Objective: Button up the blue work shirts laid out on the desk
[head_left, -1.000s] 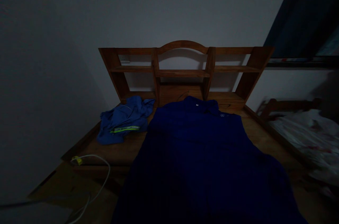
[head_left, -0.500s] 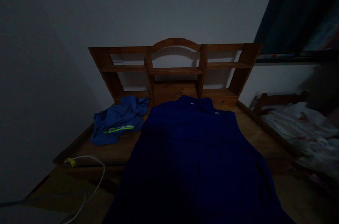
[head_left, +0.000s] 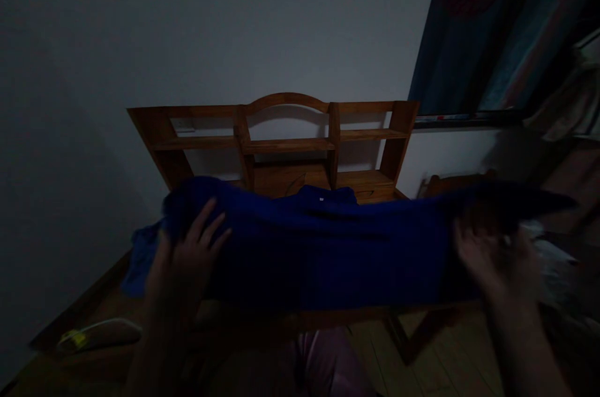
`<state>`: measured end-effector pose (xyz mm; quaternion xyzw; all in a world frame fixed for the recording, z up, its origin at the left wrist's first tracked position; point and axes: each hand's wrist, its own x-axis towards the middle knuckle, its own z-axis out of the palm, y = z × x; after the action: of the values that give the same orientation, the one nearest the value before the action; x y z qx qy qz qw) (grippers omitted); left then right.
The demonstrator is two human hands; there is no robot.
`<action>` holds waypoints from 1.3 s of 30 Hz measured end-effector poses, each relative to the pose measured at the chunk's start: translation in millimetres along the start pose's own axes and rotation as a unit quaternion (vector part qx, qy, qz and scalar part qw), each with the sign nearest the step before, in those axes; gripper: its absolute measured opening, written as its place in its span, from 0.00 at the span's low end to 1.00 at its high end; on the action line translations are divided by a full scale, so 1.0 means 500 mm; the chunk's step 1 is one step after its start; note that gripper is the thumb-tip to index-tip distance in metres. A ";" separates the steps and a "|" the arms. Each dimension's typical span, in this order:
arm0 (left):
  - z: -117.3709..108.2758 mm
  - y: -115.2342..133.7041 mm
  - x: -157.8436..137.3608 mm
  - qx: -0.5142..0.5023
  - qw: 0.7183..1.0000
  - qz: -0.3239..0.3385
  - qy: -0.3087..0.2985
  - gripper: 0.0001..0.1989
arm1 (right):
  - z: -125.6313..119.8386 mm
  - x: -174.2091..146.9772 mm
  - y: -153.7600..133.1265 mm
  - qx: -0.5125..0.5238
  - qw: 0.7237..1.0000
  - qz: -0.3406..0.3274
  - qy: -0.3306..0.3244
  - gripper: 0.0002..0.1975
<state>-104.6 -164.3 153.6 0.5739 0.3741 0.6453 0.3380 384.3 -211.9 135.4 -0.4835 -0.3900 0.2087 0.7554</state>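
Observation:
A dark blue shirt [head_left: 328, 247] stretches across the middle, its near part raised and folded up toward the headboard. Its collar, with a small white label, shows behind the fold. My left hand [head_left: 192, 253] is at the shirt's left end, fingers spread against the near side of the cloth. At the other end is my right hand [head_left: 497, 259], blurred, its fingers apart beside the cloth; one corner of the shirt flares out past it. Neither hand shows a clear grip. To the left, partly hidden, lies a lighter blue garment [head_left: 140, 259].
A wooden headboard with shelves [head_left: 285, 145] stands against the pale wall. A white cable with a yellow piece [head_left: 75, 339] lies at the lower left. White bags [head_left: 553, 259] are heaped at the right, below a dark window [head_left: 473, 34]. My knees [head_left: 323, 359] show below.
Both hands have come into view. The shirt, flat before, now has its near part lifted and folded away from me. My view has tilted up and shifted right.

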 end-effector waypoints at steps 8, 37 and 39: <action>0.065 -0.294 0.336 -0.327 0.915 -0.222 -0.075 0.24 | 0.168 0.224 0.273 0.394 0.872 0.271 -0.105 0.20; 0.404 -0.488 0.302 0.473 0.787 0.244 -0.312 0.26 | 0.361 0.172 0.420 -0.515 0.758 -0.235 -0.325 0.27; 0.399 -0.519 0.301 0.510 0.780 0.191 -0.309 0.28 | 0.337 0.170 0.465 -0.584 0.723 -0.178 -0.322 0.28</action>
<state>78.4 112.5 13.6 0.8908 0.4066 0.1996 -0.0371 317.3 46.1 -0.9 -0.6544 -0.7334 -0.0559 0.1754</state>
